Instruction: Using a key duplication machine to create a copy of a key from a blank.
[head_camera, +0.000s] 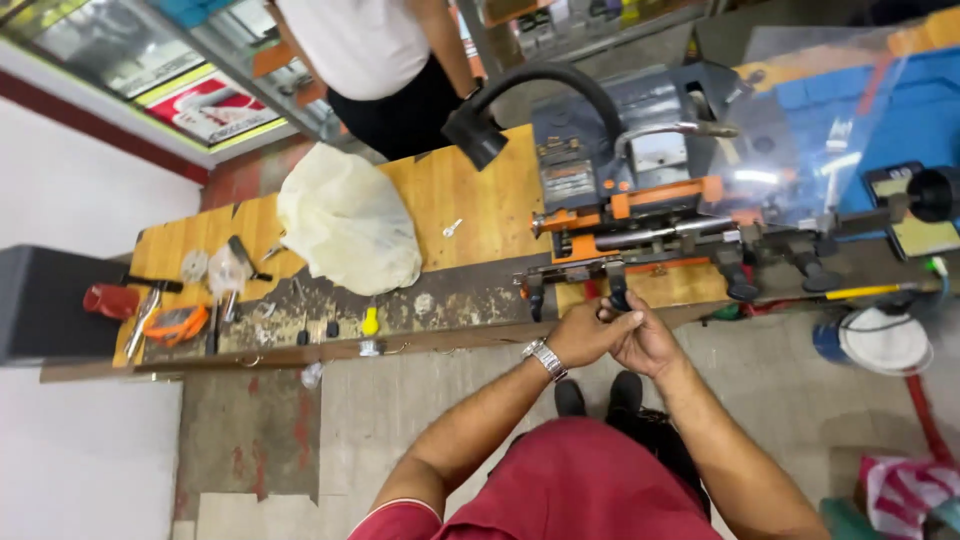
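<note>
A long wooden bench (470, 210) runs through a small shop, with a big grey and orange cutting machine (640, 190) on it, a lumpy cream bag (345, 220), a black bendy lamp (480, 130), and little hand tools (170, 320) at the far end. Both hands meet just below the machine's front edge: the left hand (580, 335), with a silver watch (546, 358), and the right hand (645, 340) have fingers curled close on a small dark knob (617, 298). It looks like the knob is being turned or tightened, which needs a firm, slow twist.
</note>
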